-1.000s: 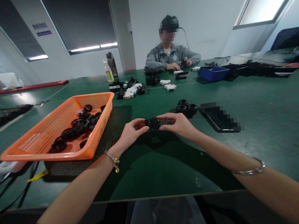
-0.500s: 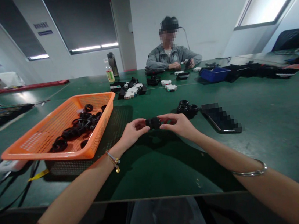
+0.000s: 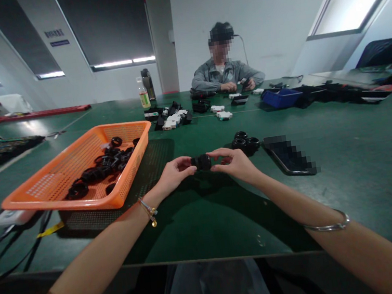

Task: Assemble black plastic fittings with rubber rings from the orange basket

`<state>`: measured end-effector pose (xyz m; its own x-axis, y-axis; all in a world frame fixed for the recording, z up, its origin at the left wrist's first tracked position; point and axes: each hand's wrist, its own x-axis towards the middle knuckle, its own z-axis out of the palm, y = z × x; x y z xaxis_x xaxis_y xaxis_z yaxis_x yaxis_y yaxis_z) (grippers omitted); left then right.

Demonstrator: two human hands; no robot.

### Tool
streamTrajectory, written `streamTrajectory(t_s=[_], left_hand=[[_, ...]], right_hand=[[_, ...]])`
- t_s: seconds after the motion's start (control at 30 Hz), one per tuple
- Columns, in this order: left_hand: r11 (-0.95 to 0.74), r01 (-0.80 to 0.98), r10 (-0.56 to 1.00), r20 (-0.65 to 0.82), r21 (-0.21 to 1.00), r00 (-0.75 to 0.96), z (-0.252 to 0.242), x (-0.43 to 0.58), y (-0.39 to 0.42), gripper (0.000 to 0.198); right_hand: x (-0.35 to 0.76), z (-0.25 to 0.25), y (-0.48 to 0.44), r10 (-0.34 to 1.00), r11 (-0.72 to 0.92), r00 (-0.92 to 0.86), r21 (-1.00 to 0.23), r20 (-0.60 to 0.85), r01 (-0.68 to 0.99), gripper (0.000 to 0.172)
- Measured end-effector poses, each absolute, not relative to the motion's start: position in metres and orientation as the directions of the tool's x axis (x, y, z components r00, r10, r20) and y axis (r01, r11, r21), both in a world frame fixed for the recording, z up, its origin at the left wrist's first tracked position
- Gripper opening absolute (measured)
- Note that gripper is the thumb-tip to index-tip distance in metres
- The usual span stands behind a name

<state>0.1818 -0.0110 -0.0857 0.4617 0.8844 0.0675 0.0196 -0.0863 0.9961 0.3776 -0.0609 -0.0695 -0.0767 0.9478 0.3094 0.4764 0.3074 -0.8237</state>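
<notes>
Between my two hands is a short black cylindrical part (image 3: 201, 162) with a ridged, stepped body, held sideways just above the green table. My left hand (image 3: 175, 173) pinches its left end between thumb and fingers. From the other side, the thumb and fingertips of my right hand (image 3: 234, 163) close on its right end. Just beyond my right hand sits a small cluster of black ring-shaped parts (image 3: 245, 143). An orange plastic basket (image 3: 62, 207) stands to the left of my left hand, with more black ring-shaped parts (image 3: 102, 167) lying loose inside.
A phone (image 3: 288, 156) lies right of the cluster. White and black parts (image 3: 173, 118), a bottle (image 3: 142, 92) and a blue bin (image 3: 280, 98) stand farther back. Across the table (image 3: 359, 168) sits a person in a grey jacket (image 3: 222, 72). Cables and a power strip (image 3: 14, 218) lie by the basket.
Almost nothing differs. My right fingers have shifted very slightly on the black part's right end; both hands stay in place.
</notes>
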Motion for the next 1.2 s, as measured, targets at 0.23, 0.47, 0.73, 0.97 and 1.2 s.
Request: streamTrajectory(t_s=[0.23, 0.47, 0.73, 0.97, 1.2], left_hand=[[-0.081, -0.007, 0.89, 0.075, 0.997, 0.449, -0.0869, 0.1816, -0.0104, 0.035], [-0.101, -0.004, 0.884, 0.092, 0.995, 0.459, -0.0859, 0.1825, -0.0115, 0.033], [-0.092, -0.004, 0.859, 0.081, 0.996, 0.506, -0.0824, 0.1844, -0.0144, 0.026], [-0.083, 0.002, 0.861, 0.071, 0.997, 0.503, -0.0816, 0.1846, -0.0148, 0.025], [-0.125, 0.038, 0.867, 0.09, 0.991, 0.49, -0.0842, 0.1832, -0.0123, 0.028]], right_hand=[[0.378, -0.0747, -0.0568, 0.966, 0.253, -0.048, -0.899, 0.253, 0.358, 0.046], [0.3771, -0.0746, -0.0575, 0.969, 0.244, -0.056, -0.911, 0.239, 0.332, 0.038], [0.3785, -0.0757, -0.0571, 0.964, 0.267, -0.098, -0.894, 0.248, 0.36, 0.045], [0.3758, -0.0735, -0.0592, 0.948, 0.304, -0.058, -0.831, 0.314, 0.465, 0.038], [0.3753, -0.0731, -0.0599, 0.949, 0.302, -0.062, -0.836, 0.308, 0.458, 0.038]])
